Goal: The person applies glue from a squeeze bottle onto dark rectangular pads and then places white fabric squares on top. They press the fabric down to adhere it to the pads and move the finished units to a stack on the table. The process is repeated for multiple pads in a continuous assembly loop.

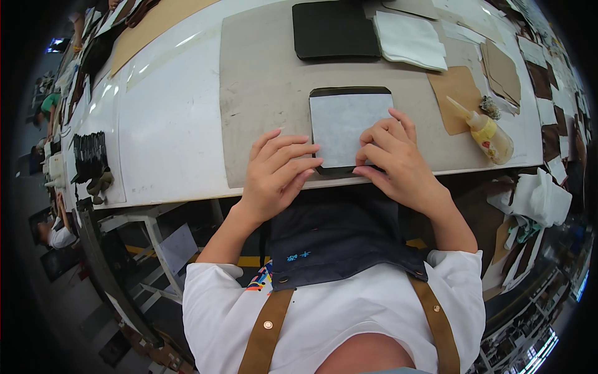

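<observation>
In the head view, a pale bluish-white, nearly square sheet [342, 128] with a matte, faintly mottled face lay on a thin black panel with rounded corners [351, 91]. The panel showed as a dark band along the far edge, a narrower one along the near edge and a thin line down the left. The two lay on a smooth grey mat [261, 93], close to the front edge of the long white tabletop [168, 137] and between the person's hands.

The left hand [277, 167] was open wide, its fingers loosely spread and their tips at the sheet's left edge. The right hand [400, 159] was bent over the right side, fingers curled and fairly close together, with the thumb at the near right corner; whether it pinched the edge could not be told.

Beyond the sheet were a larger black panel with rounded corners [333, 34] and, just beside it, a stack of soft white folded cloths [408, 42]. To the right lay a tan, flat piece [445, 93] and a translucent, yellow-labelled squeeze bottle with a pointed nozzle [496, 142], tipped on its side.
</observation>
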Available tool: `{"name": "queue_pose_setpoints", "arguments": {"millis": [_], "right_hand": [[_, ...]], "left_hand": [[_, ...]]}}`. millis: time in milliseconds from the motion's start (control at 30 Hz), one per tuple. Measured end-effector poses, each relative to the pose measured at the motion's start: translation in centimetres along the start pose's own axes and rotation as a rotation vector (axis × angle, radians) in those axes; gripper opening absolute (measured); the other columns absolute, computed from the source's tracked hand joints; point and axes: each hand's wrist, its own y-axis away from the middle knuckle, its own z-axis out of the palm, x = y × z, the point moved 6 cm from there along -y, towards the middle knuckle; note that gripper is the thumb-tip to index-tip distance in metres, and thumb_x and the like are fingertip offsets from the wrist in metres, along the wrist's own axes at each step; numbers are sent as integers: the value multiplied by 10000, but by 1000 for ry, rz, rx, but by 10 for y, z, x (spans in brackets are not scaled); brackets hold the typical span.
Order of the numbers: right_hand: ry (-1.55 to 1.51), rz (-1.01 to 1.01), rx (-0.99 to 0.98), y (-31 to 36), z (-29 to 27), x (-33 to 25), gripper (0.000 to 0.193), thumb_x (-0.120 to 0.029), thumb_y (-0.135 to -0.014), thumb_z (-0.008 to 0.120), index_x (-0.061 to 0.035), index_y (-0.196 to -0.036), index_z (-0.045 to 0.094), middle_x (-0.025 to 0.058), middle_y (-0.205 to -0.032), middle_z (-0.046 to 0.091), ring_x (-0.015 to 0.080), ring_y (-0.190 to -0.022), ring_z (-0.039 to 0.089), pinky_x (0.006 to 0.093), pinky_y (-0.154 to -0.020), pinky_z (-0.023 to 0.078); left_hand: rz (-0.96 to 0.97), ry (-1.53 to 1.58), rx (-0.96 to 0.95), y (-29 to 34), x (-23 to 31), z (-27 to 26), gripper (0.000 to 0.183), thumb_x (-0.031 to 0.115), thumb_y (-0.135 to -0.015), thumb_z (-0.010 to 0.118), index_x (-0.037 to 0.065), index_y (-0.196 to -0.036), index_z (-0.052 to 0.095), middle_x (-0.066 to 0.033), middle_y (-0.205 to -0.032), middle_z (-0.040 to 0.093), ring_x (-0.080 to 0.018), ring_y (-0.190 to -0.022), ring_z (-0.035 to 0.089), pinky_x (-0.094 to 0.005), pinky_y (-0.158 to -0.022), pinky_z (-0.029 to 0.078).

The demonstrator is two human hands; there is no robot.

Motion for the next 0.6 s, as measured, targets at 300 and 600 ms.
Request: {"name": "queue_pose_setpoints", "arguments": {"millis": [300, 600], "right_hand": [[-78, -2, 108, -2, -16, -12, 195, -79, -790, 787, -111, -884, 619, 23, -966, 581, 235, -1010, 558, 525, -1134, 300], [112, 116, 341, 16, -32, 7, 196, -112, -804, 789, -110, -966, 680, 25, -994, 616, 241, -1013, 567, 504, -1109, 311]], "left_hand": [[-707, 705, -38, 19, -39, 11, 275, 227, -1058, 571, 6, -984, 715, 9, -765, 632, -33, -636, 488, -215, -576, 374], [-704, 387, 101, -25, -73, -21, 155, 142, -970, 709, -8, -962, 673, 54, -782, 611, -7, -697, 505, -188, -619, 381]]}}
